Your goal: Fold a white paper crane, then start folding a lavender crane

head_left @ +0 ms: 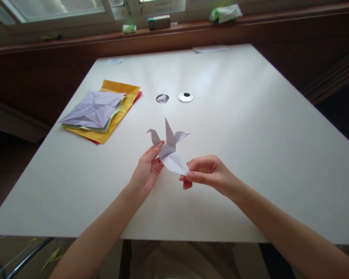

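Note:
A white origami crane (175, 162) is held above the white table (250, 131), between my two hands. My left hand (149, 164) pinches its body near the base of the bent head and neck, which point up and to the left. With thumb and fingers closed, my right hand (208, 172) grips the tip of the near wing, which is spread toward me. The far wing stands upright, and another pointed flap sticks out to the right behind it. Some of my left fingertips are hidden behind the paper.
Creased paper sheets lie stacked at the left: lilac (94, 108) on top, pale green, yellow (122, 91) and red beneath. Two round grommets (185, 97) are set in the table. Behind it, a window ledge (189, 29) carries a small box (159, 22) and a tissue pack (226, 14).

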`<state>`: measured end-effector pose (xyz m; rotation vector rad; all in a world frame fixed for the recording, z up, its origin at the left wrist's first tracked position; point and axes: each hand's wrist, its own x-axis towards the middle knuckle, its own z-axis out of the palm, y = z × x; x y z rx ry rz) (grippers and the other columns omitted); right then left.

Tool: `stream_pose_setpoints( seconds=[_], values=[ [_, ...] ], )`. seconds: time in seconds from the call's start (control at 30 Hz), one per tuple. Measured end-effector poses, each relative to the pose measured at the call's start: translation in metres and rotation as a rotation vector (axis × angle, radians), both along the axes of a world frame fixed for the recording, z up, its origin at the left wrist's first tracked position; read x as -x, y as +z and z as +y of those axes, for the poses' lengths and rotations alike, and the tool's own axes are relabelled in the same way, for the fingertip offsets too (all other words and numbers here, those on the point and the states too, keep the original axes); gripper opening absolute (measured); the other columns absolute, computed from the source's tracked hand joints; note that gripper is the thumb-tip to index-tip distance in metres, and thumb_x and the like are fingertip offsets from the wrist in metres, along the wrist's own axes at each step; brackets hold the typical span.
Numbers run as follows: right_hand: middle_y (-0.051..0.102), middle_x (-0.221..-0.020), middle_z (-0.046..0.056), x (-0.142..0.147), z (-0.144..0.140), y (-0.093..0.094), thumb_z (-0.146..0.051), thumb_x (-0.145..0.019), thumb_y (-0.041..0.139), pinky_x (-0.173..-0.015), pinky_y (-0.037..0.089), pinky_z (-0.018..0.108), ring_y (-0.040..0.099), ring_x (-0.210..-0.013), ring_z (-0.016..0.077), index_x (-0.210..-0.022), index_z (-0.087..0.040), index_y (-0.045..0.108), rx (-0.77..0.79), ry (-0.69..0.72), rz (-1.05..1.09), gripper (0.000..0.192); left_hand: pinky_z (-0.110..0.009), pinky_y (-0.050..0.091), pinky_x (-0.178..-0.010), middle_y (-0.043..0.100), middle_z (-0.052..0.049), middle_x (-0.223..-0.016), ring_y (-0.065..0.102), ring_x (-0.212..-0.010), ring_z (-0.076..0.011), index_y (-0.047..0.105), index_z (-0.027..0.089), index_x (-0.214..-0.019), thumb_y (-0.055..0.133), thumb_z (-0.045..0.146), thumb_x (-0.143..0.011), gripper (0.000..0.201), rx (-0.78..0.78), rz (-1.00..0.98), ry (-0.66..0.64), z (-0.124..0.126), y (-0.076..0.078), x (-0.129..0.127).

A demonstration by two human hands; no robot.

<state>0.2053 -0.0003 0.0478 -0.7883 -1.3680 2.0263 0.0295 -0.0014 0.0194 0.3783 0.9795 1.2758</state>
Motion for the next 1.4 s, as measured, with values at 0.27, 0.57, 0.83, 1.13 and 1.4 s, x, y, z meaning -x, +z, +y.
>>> stream_pose_setpoints(
  seconds=[0.27,0.57,0.83,1.13,1.4],
  values=[
    [0.065,-0.064,0.001,-0.002,0.0,-0.001,-0.029,-0.074,0.067,-0.059,0.049,0.025,0.059,-0.057,0.0113,-0.068,-0.019,0.07,-0.008,-0.031,0.017,0.012,-0.02,0.046,-0.071,0.066,-0.003,-0.09,0.06,-0.083,-0.0121,0.067,0.014,-0.088,0.068,0.025,-0.074,0.017,-0.023,0.009,-0.013,-0.002,0.0,-0.001],
    [0.069,-0.075,0.008,0.001,0.012,-0.015,-0.062,-0.083,0.036,-0.057,0.048,0.02,0.062,-0.062,0.0113,-0.091,-0.014,0.063,0.473,0.183,0.11,0.055,-0.021,0.046,-0.075,0.068,-0.001,-0.09,0.061,-0.086,-0.0128,0.07,0.019,-0.086,0.067,0.026,-0.074,0.014,-0.192,0.194,0.176,-0.003,0.005,0.001],
    [0.061,-0.055,0.0,0.0,0.009,-0.009,-0.042,-0.073,0.065,-0.046,0.042,0.015,0.053,-0.047,0.0056,-0.068,-0.014,0.061,0.374,-0.001,0.117,0.029,-0.023,0.044,-0.084,0.066,-0.002,-0.105,0.057,-0.102,-0.017,0.071,0.023,-0.087,0.068,0.027,-0.075,0.013,-0.353,0.459,0.188,-0.01,0.008,-0.004],
    [0.061,-0.047,-0.003,0.002,0.009,-0.011,-0.028,-0.076,0.065,-0.041,0.038,0.012,0.046,-0.036,0.0018,-0.079,-0.016,0.067,0.351,-0.156,-0.054,0.012,-0.025,0.044,-0.083,0.065,-0.003,-0.104,0.057,-0.101,-0.0179,0.071,0.023,-0.086,0.067,0.028,-0.075,0.013,-0.352,0.476,0.188,-0.01,0.006,-0.004],
    [0.071,-0.076,0.005,0.003,0.007,-0.014,-0.036,-0.078,0.062,-0.061,0.051,0.018,0.063,-0.058,0.0075,-0.077,-0.014,0.068,0.419,-0.134,-0.075,0.023,-0.025,0.044,-0.082,0.065,-0.003,-0.104,0.056,-0.101,-0.0188,0.071,0.023,-0.086,0.067,0.029,-0.075,0.013,-0.35,0.473,0.147,-0.011,0.006,-0.005]
  ],
)
